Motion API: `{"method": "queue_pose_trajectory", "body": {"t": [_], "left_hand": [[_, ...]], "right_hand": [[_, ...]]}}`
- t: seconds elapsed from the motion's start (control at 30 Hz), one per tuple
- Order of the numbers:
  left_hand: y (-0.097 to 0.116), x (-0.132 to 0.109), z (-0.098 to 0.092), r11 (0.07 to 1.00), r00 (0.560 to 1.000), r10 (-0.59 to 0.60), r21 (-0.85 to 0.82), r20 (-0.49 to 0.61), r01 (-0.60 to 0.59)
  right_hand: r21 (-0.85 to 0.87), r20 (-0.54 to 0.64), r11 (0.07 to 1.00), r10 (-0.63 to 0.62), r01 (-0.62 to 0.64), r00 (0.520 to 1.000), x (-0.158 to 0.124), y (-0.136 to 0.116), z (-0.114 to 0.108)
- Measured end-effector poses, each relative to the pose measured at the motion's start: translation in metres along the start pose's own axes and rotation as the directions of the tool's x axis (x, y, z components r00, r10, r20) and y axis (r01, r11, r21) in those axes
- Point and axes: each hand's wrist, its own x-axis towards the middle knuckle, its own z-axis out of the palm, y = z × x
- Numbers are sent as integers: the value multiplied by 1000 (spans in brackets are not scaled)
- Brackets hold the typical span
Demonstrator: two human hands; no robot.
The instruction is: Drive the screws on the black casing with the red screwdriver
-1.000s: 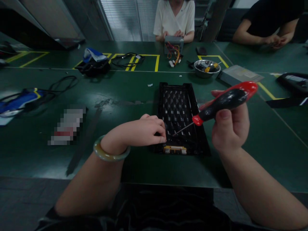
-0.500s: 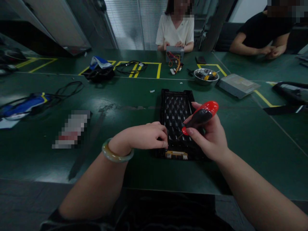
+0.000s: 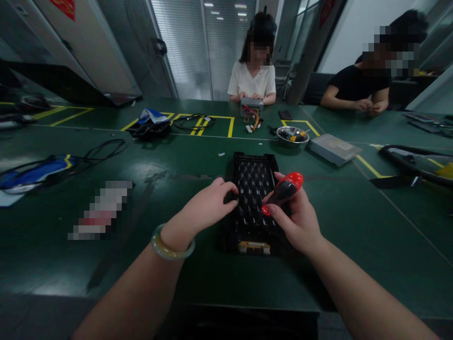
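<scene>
A black tray-like casing (image 3: 247, 163) with a quilted, diamond-patterned inside lies on the table before me. A small tan circuit board (image 3: 253, 246) with metal connectors sits at its near end. My right hand (image 3: 300, 219) is wrapped round a red and black screwdriver (image 3: 288, 186) above the casing's right side. Its thin shaft points down and left, and the tip is hard to make out against the black. At the casing's left edge is my left hand (image 3: 208, 203), a bangle on its wrist. Its thumb and forefinger are curled but apart, with nothing visible between them.
Beyond the casing are a metal bowl (image 3: 292, 137) of tools, a flat grey metal box (image 3: 334, 148) and a power supply with coloured wires (image 3: 253, 115). Two people sit across the table. Blue tools with cables (image 3: 38, 170) lie at the left.
My left hand has moved from the casing's near left corner farther up its left edge, and its fingers have parted. The screwdriver stays in my right hand. My view has tilted up.
</scene>
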Motion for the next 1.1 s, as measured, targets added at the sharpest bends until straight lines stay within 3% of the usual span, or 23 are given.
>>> {"method": "queue_pose_trajectory", "body": {"t": [0.1, 0.23, 0.3, 0.63, 0.77, 0.93, 1.1], "left_hand": [[-1, -1, 6, 989, 991, -115, 99, 70, 108], [8, 1, 12, 986, 972, -147, 107, 183, 129], [12, 2, 14, 978, 967, -189, 117, 172, 171], [5, 10, 32, 988, 986, -152, -11, 63, 153], [3, 12, 26, 989, 988, -143, -41, 67, 145], [8, 9, 4, 999, 999, 7, -41, 45, -5], [12, 4, 0, 968, 963, 243, -95, 114, -233]], "right_hand": [[1, 5, 1000, 8, -8, 1000, 0, 0, -1], [-12, 8, 1000, 19, -19, 1000, 0, 1, -1], [-12, 7, 1000, 28, -28, 1000, 0, 1, -1], [-6, -9, 998, 55, -55, 998, 2, 1, -4], [10, -14, 997, 76, -76, 997, 2, 0, -5], [26, 0, 995, 95, -95, 996, 2, -2, -5], [75, 61, 993, 88, -92, 994, 2, -3, -5]]}}
